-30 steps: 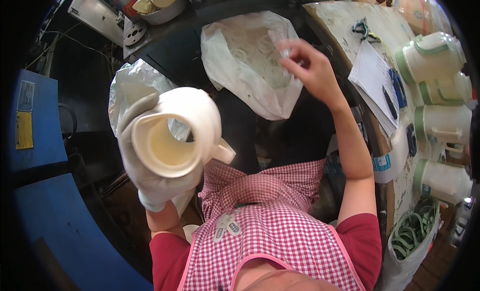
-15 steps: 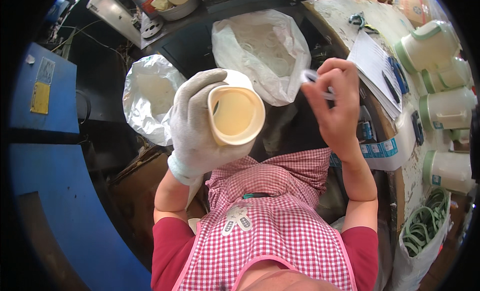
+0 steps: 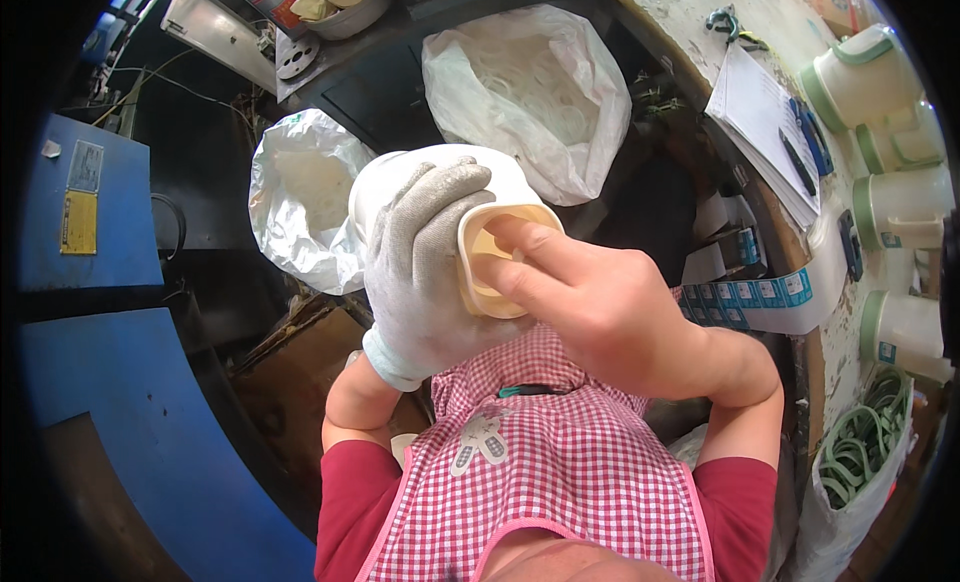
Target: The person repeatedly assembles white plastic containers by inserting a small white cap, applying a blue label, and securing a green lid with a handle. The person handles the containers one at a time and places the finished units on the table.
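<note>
My left hand (image 3: 420,242), in a grey-white knitted glove, is wrapped round a white plastic container (image 3: 505,177). Its wide, cream-coloured mouth is tipped toward me. My bare right hand (image 3: 600,297) reaches in from the right, thumb and fingers bent together inside the mouth. The fingertips are partly hidden by the rim, and I cannot make out what they hold. Beyond the container stand a large open white plastic bag (image 3: 600,132) with pale rings in it and a smaller silvery-white bag (image 3: 285,242).
On the right, a worn workbench (image 3: 690,27) carries paper sheets (image 3: 755,122), a pen (image 3: 797,162) and several pale jugs with green rims (image 3: 905,207). A label strip (image 3: 745,294) hangs at its edge. A sack of green strips (image 3: 865,442) stands lower right. Blue panels (image 3: 130,422) are at left.
My right hand has come down and left, bringing a small whitish piece to the container; its fingers are now inside the mouth. My left hand has shifted slightly right and turned the container.
</note>
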`<state>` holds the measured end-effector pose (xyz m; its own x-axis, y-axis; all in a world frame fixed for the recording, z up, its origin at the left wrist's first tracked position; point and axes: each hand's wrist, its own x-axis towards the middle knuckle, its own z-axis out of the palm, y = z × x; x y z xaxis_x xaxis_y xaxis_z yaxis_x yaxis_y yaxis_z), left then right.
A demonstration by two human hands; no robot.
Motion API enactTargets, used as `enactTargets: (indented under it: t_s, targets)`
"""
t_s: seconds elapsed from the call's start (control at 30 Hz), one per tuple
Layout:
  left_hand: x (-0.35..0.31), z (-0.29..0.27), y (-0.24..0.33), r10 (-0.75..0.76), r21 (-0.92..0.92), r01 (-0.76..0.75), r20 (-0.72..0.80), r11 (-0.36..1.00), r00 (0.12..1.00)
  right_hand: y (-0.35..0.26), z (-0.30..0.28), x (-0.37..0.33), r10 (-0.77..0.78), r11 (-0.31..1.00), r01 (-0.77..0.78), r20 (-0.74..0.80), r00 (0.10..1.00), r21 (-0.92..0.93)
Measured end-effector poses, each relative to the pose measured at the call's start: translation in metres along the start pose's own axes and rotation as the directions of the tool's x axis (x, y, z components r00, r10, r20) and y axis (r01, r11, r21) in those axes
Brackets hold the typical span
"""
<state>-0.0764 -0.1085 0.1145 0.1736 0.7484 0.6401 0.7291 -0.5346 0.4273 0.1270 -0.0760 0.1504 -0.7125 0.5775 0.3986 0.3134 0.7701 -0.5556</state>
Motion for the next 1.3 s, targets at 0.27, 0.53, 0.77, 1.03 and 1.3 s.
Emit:
enactTargets:
  t_s: [0.27, 0.53, 0.77, 1.03, 1.3]
  targets:
    - [0.004, 0.004, 0.005, 0.042, 0.001, -0.042, -0.002, 0.999, 0.999, 0.019, -0.008, 0.015, -0.156, 0.974, 0.172, 0.117, 0.981, -0.148]
    - [0.015, 0.02, 0.014, 0.056, 0.009, -0.056, 0.007, 0.998, 0.998, 0.025, -0.003, 0.011, -0.135, 0.932, 0.153, 0.077, 0.988, -0.328]
    - [0.008, 0.017, 0.021, 0.039, -0.029, -0.037, 0.073, 0.999, 0.997, 0.033, -0.04, 0.014, -0.18, 0.953, 0.263, 0.42, 0.889, -0.149]
    - [0.04, -0.015, 0.024, 0.006, -0.125, -0.005, 0.007, 0.992, 1.0, 0.024, -0.01, -0.043, -0.377, 0.926, 0.378, -0.154, 0.913, -0.025]
    - [0.049, -0.092, -0.105, -0.384, -0.154, 0.404, 0.146, 0.902, 0.912, 0.284, -0.181, -0.15, 0.364, 0.501, -0.524, -0.382, 0.85, -0.688]
